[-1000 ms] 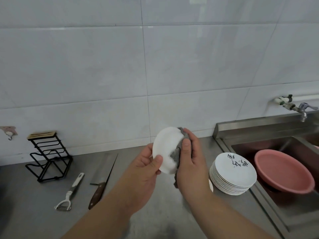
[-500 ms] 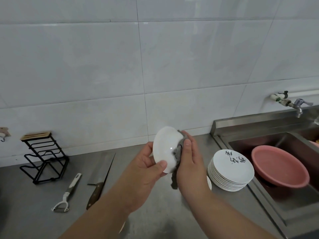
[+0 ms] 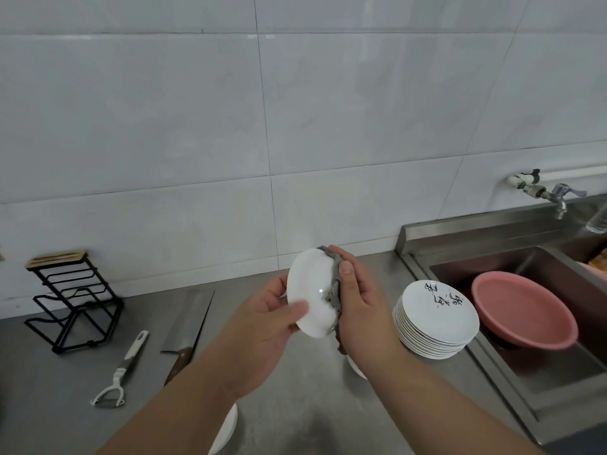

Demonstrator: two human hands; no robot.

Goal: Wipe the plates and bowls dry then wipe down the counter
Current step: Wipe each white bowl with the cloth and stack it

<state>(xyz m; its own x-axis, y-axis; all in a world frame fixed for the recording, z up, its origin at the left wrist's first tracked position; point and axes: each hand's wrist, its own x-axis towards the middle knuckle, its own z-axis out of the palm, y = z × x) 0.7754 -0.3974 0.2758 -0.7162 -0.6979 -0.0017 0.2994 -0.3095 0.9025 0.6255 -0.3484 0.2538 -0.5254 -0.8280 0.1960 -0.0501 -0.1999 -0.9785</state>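
My left hand (image 3: 262,320) holds a small white plate (image 3: 310,287) upright above the grey counter (image 3: 295,405), thumb on its face. My right hand (image 3: 356,307) grips a grey cloth (image 3: 332,292) and presses it against the plate's right side. A stack of several white plates (image 3: 435,320) with black brush marks on top stands at the counter's right edge, beside the sink. White dishes show partly under my left forearm (image 3: 226,428) and under my right wrist (image 3: 356,369).
A steel sink (image 3: 542,372) at right holds a pink basin (image 3: 522,310), with a tap (image 3: 558,195) above. On the left lie a cleaver (image 3: 189,323) and a white peeler (image 3: 121,372), and a black wire rack (image 3: 72,297) stands by the wall.
The plate has turned a little in my left hand and the cloth has slid along its right side. My view has shifted slightly to the right.
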